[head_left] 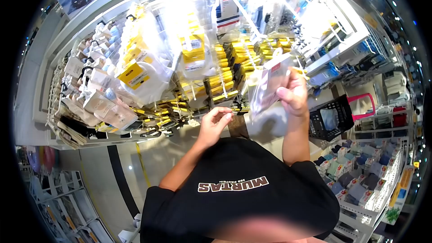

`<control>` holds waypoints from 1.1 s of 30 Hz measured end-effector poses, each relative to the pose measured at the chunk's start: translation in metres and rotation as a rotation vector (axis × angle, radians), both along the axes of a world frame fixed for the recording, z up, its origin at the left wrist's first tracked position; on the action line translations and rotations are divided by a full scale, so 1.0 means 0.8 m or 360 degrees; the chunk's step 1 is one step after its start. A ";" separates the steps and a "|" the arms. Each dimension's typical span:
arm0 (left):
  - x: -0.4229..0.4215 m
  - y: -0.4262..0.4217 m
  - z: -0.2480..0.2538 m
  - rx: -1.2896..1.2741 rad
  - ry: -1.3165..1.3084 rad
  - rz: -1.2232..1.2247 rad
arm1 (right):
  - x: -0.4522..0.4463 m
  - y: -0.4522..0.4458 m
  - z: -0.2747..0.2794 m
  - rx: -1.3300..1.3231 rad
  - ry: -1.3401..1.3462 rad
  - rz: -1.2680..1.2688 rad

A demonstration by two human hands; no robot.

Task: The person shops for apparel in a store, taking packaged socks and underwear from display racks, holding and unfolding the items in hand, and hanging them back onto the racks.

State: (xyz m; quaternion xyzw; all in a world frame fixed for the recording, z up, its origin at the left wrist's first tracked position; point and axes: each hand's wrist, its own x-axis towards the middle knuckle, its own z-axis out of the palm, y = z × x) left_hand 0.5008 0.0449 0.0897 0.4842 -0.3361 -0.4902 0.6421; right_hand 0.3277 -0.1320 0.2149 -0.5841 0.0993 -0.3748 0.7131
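Observation:
My right hand [294, 92] grips a flat clear plastic packet [268, 83] between thumb and fingers, holding it up before the rack. The packet has a pale card with a small red mark; its contents are blurred by glare. Lower and further left, my left hand [213, 126] has its fingers curled in towards the thumb, and no object shows between them. Just beyond it hang several yellow-labelled packets [220, 81] on hooks. A white packaged item with a yellow label [135, 75] hangs left of these.
Beige sock packs [105, 103] fill the rack's left end. A black basket with a pink handle [330, 119] stands right of my right arm. Folded goods in white bins [360, 180] line the lower right. Another wire shelf [67, 202] stands at lower left, across the tiled floor [101, 175].

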 end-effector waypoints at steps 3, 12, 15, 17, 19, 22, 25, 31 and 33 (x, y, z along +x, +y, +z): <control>-0.008 -0.010 0.009 -0.0045 -0.0012 -0.0085 | 0.013 0.022 -0.059 0.0552 -0.0368 0.0255; -0.023 -0.022 0.006 -0.0037 -0.0145 -0.0177 | 0.036 0.121 -0.177 0.1593 -0.0720 0.0767; -0.025 -0.028 0.037 0.0243 -0.0061 -0.0362 | 0.030 0.130 -0.193 0.1645 -0.0656 0.0719; -0.027 -0.034 0.041 0.0307 0.0034 -0.0428 | 0.025 0.129 -0.200 0.1639 -0.0629 0.0668; -0.034 -0.041 0.037 0.0247 0.0057 -0.0416 | 0.021 0.120 -0.199 0.1520 -0.0542 0.0572; -0.042 -0.051 0.021 0.0199 -0.0008 -0.0379 | 0.015 0.108 -0.175 0.1276 -0.0633 0.0472; -0.050 -0.055 -0.008 -0.0122 -0.0027 -0.0017 | 0.016 0.093 -0.155 0.1556 0.0013 -0.0443; -0.027 -0.038 -0.014 0.0182 0.0057 -0.0063 | -0.004 0.076 -0.163 0.0860 0.0208 -0.0731; -0.025 -0.040 -0.022 0.0203 0.0040 -0.0060 | -0.005 0.077 -0.155 0.0760 0.0297 -0.0736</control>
